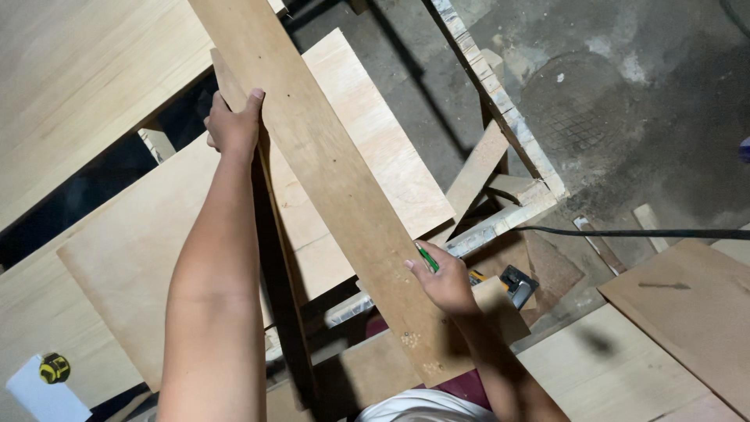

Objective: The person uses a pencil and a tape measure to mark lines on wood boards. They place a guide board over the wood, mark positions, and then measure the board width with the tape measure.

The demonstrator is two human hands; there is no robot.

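Tape measure (54, 367) at far left, pale plywood sheet (133, 250) beneath, left hand (232, 123) gripping the board's (328, 180) upper left edge, board slanting between both hands, right hand (445, 279) pressing its lower right edge, holding a green pencil (426, 257), power tool (512, 284) just beyond

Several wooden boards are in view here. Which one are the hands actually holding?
The long, narrow, darker brown board, running diagonally. The left hand and right hand grip it; the paler, wider sheets lie underneath.
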